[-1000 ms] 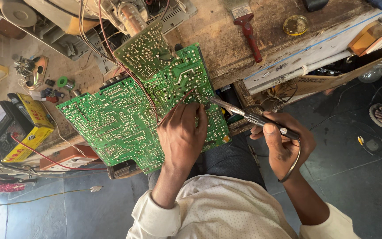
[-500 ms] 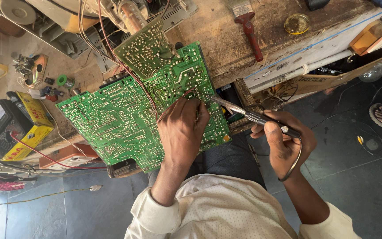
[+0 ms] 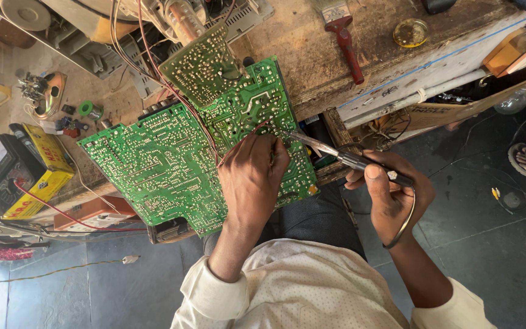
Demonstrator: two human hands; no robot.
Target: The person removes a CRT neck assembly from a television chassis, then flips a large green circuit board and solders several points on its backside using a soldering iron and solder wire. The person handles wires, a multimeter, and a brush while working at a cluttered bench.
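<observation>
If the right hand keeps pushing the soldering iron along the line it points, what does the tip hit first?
The right hand aims the soldering iron up-left. Its tip would likely first meet the green circuit board beside the left hand's fingertips; depth is unclear, so it may already touch.

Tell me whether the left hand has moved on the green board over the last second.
No. The left hand rests at the same spot on the green board, fingertips near the iron tip, as before.

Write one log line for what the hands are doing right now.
left hand: resting on green circuit board | right hand: holding soldering iron, tip at board | board: tilted against wooden workbench
</observation>
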